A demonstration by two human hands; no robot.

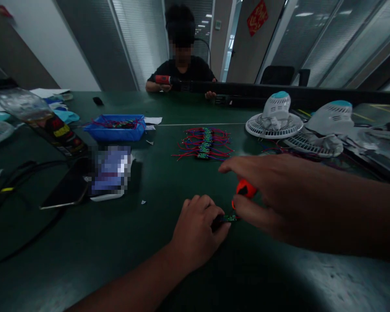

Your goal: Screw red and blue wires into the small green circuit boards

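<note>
Left hand (199, 232): thumb and fingers clamped on a small green circuit board (229, 218), one end poking out of the pinch on the right. Hand sits low on the green table (143, 251), probably so the board doesn't skate about.

Right hand (269, 195): closed round an orange-and-black tool (246, 189), index finger standing off it. Handle sits just above and right of the board's exposed end. Tip too dark to make out; can't tell if it touches. My read: left grip is the fixture, right one does the fine positioning, hence the bare end facing the tool.

Straight ahead of the grip: a row of wired boards (206, 143), side by side, red and blue leads fanned out both ways. Looks like spacing to stop leads tangling and keep boards in easy reach.

Ahead-left of the grip: blue tray (117, 134) with a jumble of wired boards, likely bulk stock, so order matters less there. Further left: phone (66, 184) and bottle (40, 115), out of the work spot.

Ahead-right, past the right hand: white vented housings (274, 123), parked clear of both hands.

Far side: co-worker (185, 67) with a red-and-black tool (162, 79).
</note>
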